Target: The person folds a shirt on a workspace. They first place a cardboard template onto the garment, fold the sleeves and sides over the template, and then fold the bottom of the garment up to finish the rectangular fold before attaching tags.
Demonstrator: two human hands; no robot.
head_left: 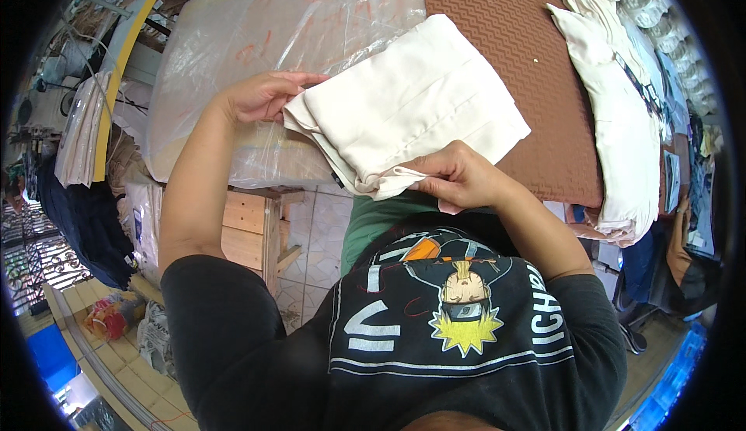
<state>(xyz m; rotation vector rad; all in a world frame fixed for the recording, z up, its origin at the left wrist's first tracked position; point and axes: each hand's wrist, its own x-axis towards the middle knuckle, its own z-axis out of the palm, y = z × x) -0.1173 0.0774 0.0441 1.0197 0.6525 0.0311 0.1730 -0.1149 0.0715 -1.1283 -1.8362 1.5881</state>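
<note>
A folded cream-coloured cloth garment [412, 93] lies across the near part of the table, partly on clear plastic and partly on a brown mat. My left hand [268, 95] is at its left corner, with the fingers tucked against and under the folded edge. At the near edge my right hand [458, 176] pinches a bunched corner between thumb and fingers. Several layers show along the left and near folds, and a small dark tag peeks out near the front. What kind of garment it is, I cannot tell.
Clear plastic sheeting [225, 66] with red marks covers the table's left part; a brown textured mat [505, 12] covers the right. A pile of cream cloth [618, 128] lies along the right edge. A wooden stool [252, 233] stands below the table, and a yellow-edged board [116, 81] stands at left.
</note>
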